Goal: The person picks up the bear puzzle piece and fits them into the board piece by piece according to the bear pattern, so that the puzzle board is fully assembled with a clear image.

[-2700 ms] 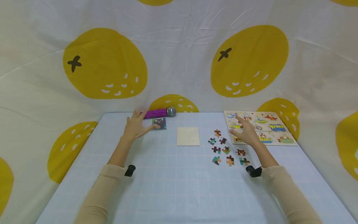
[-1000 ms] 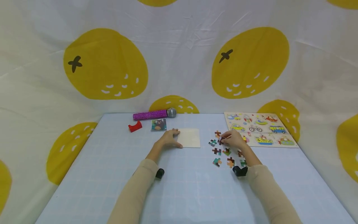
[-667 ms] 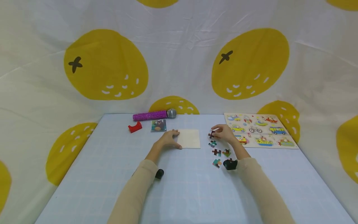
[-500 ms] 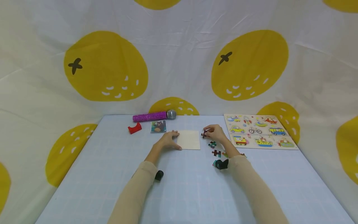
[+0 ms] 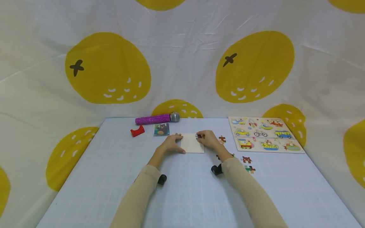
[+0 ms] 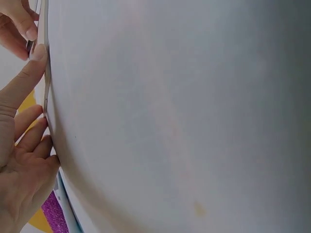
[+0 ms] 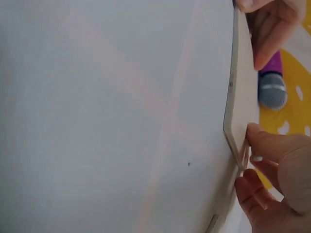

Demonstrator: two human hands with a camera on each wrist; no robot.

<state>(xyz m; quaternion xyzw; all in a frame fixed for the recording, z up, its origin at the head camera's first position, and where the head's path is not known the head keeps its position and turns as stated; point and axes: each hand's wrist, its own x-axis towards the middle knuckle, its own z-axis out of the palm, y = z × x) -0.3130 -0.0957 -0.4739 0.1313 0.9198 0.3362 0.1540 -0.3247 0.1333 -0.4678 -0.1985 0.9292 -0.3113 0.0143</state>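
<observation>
In the head view my left hand holds the left side of a plain cream square board, thumb at the near corner and fingertips at the far one. The left wrist view shows that thumb on the board's thin edge. My right hand pinches a small dark and teal jigsaw piece over the board's far right corner. Its right wrist view has the thumb over the board, fingers beside the corner. Loose jigsaw pieces lie to the right, including a brown one and an orange-brown one; the right arm hides others.
At the back lies a purple microphone, with a small bear picture in front and a red curved block to its left. A wooden vehicle puzzle board lies back right on the pale checked tablecloth.
My left hand let go of the red block at the back and moved to the cream board. My right hand picked up a jigsaw piece and carried it left onto the board's far right corner.
</observation>
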